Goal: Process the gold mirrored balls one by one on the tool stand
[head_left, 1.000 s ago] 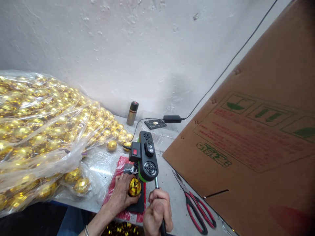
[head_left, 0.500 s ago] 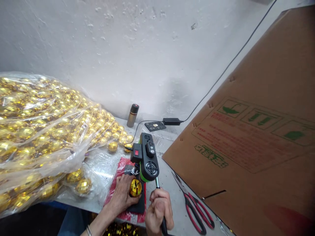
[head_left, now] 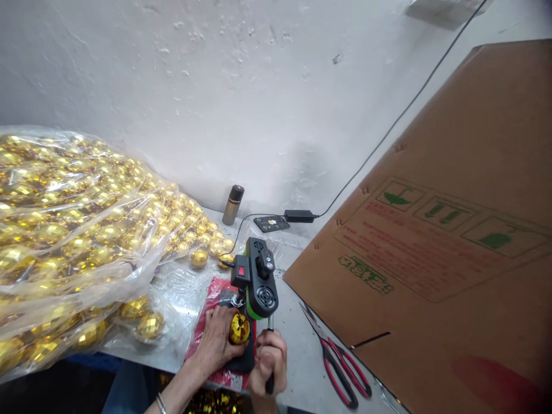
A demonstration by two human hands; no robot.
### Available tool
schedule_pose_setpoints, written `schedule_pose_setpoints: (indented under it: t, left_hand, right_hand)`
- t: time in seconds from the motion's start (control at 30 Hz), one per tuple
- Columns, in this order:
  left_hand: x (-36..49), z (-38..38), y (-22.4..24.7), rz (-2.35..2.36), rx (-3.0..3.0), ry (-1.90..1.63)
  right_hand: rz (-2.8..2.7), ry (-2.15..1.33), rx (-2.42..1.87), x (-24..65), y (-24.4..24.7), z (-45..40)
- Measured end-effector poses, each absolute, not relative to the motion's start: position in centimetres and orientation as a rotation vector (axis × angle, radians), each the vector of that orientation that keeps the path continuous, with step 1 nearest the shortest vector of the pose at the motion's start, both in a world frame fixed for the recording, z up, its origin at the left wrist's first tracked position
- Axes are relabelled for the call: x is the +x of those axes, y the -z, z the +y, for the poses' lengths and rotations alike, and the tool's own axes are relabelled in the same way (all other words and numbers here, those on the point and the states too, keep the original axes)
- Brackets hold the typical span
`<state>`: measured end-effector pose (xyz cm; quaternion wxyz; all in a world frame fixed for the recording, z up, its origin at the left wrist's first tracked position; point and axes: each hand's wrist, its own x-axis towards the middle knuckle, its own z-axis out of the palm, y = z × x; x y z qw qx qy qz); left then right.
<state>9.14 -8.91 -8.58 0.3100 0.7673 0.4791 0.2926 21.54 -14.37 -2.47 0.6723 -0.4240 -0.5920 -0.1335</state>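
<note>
My left hand [head_left: 214,339] is closed around a gold mirrored ball [head_left: 239,329], holding it over the black base [head_left: 241,361] of a small bench drill press. The ball sits beneath the front of the press's black and green head [head_left: 262,282], which carries a red switch on its left side. Whether a bit touches the ball is hidden by the head. To the right of the ball, my right hand [head_left: 271,362] grips the lever handle [head_left: 270,384] of the press, fingers wrapped round its dark grip. A red plastic sheet [head_left: 202,339] lies under the base.
A clear bag of gold balls [head_left: 86,230] fills the left side, with some loose balls [head_left: 199,258] at its mouth. Red-handled scissors [head_left: 340,368] lie beside a large cardboard box [head_left: 431,230]. Behind stand a spray can [head_left: 233,205], a phone [head_left: 271,222] and a power adapter [head_left: 299,215].
My right hand and the lever handle have swung a little to the left. The black piece on top of the press head has shifted slightly. My left hand keeps its hold on the ball.
</note>
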Motion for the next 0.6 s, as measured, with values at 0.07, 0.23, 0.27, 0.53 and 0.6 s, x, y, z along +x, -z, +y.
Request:
schedule_pose_setpoints:
  t: [0.07, 0.23, 0.27, 0.53, 0.6]
  left_hand:
    - [9.1, -8.9, 8.7, 1.261, 2.031, -0.781]
    - [9.2, -8.9, 8.3, 1.295, 2.05, -0.791]
    - [9.3, -8.8, 8.2, 1.304, 2.054, -0.796]
    - [8.0, -10.9, 9.5, 1.291, 2.153, -0.727]
    - [6.4, -11.1, 9.9, 1.242, 2.205, -0.747]
  right_hand:
    - [-1.4, 0.319, -0.948, 22.1, 2.5, -14.4]
    - [-1.46, 0.281, -0.961, 22.4, -0.7, -15.1]
    - [-1.434, 0.256, -0.98, 22.2, -2.0, -15.2]
    - [-1.316, 0.006, -1.148, 21.9, -10.1, -15.2]
    - [-1.32, 0.013, -1.113, 21.9, -9.2, -15.3]
